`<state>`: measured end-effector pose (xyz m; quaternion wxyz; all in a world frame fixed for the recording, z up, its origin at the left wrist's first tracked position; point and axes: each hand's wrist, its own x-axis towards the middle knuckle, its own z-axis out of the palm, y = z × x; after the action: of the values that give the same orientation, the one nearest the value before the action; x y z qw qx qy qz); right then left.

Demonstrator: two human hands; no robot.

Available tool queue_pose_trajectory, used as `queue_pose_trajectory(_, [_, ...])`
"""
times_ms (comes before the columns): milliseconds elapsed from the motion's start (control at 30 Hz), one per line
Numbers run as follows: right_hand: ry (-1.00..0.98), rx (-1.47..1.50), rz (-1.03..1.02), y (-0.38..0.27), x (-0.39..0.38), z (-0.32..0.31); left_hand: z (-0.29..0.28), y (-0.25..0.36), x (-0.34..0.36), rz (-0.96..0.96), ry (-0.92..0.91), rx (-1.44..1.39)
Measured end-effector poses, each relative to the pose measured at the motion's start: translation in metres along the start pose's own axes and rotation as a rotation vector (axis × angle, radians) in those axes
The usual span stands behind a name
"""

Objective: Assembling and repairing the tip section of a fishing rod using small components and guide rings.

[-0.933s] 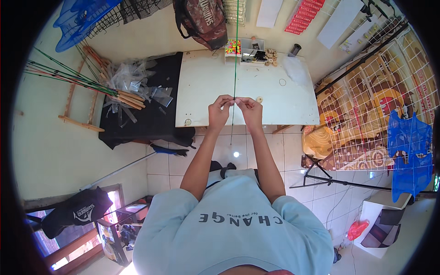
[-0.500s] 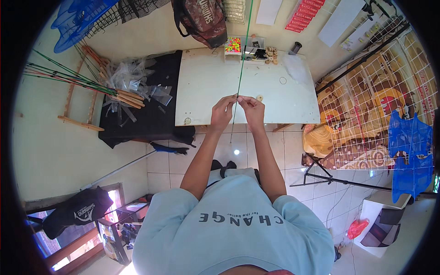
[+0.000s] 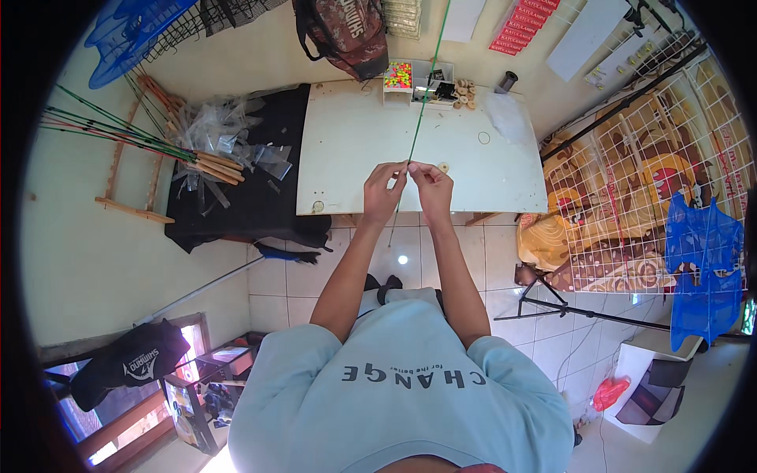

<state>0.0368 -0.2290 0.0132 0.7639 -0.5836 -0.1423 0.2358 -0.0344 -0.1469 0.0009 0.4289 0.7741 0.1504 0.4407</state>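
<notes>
A thin green rod point(image 3: 421, 115) crosses my view from the top edge, slanting down to a fine tip over the floor. My left hand point(image 3: 382, 193) pinches it above the white table's near half, fingertips at a small dark spot on the rod that I cannot make out clearly. My right hand point(image 3: 434, 191) pinches it at the same spot, its fingers almost touching those of the left. Just right of my fingertips a small cork ring point(image 3: 444, 168) lies on the white table point(image 3: 347, 142).
A tray point(image 3: 398, 75) of bright beads, bins and cork rings stand at the table's back. Bundled rods point(image 3: 213, 164) and plastic bags rest on a black-covered surface point(image 3: 197, 225) at left. A camouflage bag point(image 3: 347, 39) hangs above. A white wire rack point(image 3: 623, 229) with blue netting stands right.
The rod's upper part has swung to the right, so it slants more. My hands have moved slightly up and right, still pinching it. The view has shifted a little.
</notes>
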Motion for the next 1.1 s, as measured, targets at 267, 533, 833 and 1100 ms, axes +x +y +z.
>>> queue_pose_trajectory(267, [0.059, 0.025, -0.054, 0.003, -0.001, 0.011, 0.009, -0.001, -0.003, -0.102, 0.132, -0.002])
queue_pose_trajectory(533, [-0.005, 0.029, -0.044, 0.004, 0.003, 0.011, 0.007, 0.000, -0.002, -0.168, 0.141, -0.063])
queue_pose_trajectory(833, [-0.093, -0.331, -0.316, -0.004, 0.007, 0.005, 0.002, -0.007, -0.004, -0.150, 0.102, -0.042])
queue_pose_trajectory(1100, [-0.111, -0.315, -0.204, -0.001, 0.009, 0.000, -0.003, -0.006, -0.002, -0.205, 0.058, -0.076])
